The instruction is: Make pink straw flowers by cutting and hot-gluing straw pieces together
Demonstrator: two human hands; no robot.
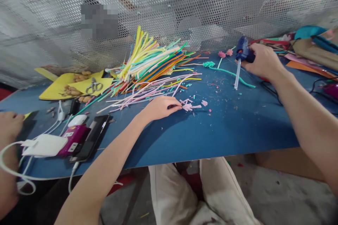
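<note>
My left hand rests on the blue table, fingertips pinching a small pink pipe-cleaner piece. My right hand reaches to the far right and grips a blue glue gun, whose white glue stick points down at the table. A green pipe-cleaner stem with a teal curled head lies just left of the gun. Two small pink flowers lie behind it.
A big heap of coloured pipe cleaners lies at centre back. Yellow sheets with scissors sit at the left, near phones, a purple device and a white charger. Another person's hand is at the left edge. Perforated metal screen behind.
</note>
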